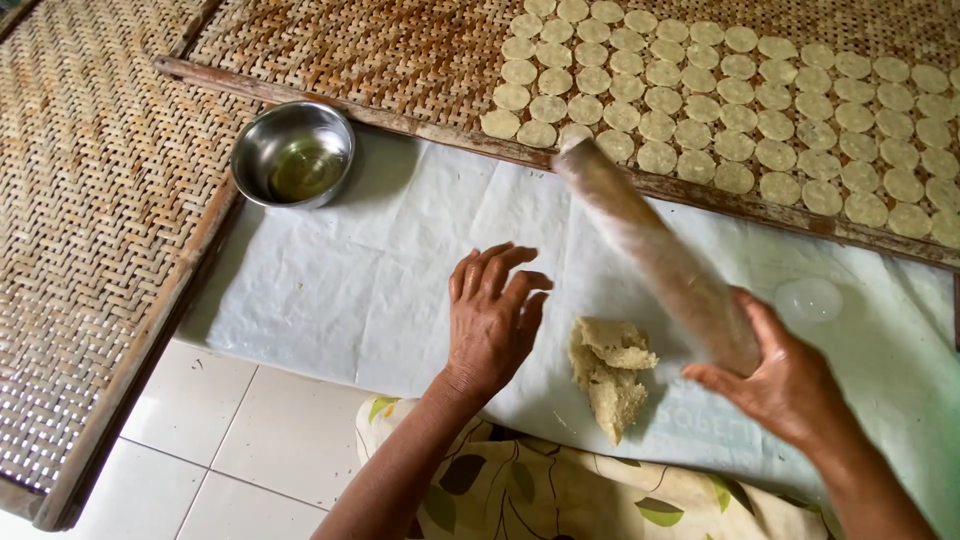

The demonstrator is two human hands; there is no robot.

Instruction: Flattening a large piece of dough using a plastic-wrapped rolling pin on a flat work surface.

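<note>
The right hand [785, 385] holds the near end of a rolling pin [655, 255], fingers curled up under it and the thumb lying along its side, so the grip is closed around the pin. The forearm comes in from the lower right corner, wrist bent slightly upward. The pin is lifted and tilted: its long axis runs from the hand at lower right up and away to upper left, and its far tip hangs over the wooden edge of the far tray [420, 125]. The pin looks wrapped in clear film.

The left hand [493, 320] is empty, palm down, fingers spread and loosely bent, above the sheet [330, 280]; whether the fingertips touch it I cannot tell. Its forearm rises from the lower middle, over a leaf-patterned cloth [540, 490].

Between the two hands, just beside the left one, lies a ragged lump of dough [608, 375] on the sheet, thicker at the far end and tapering toward the person. The pin's held end is above and just right of it.

A small clear round lid [808, 299] lies on the sheet right of the pin. A steel bowl [293, 153] with some oil in it stands at the sheet's far left corner. Rows of flat dough discs [740, 100] cover the right part of the far woven tray. A second woven tray [90, 230] lies at left, over pale floor tiles [250, 440].
</note>
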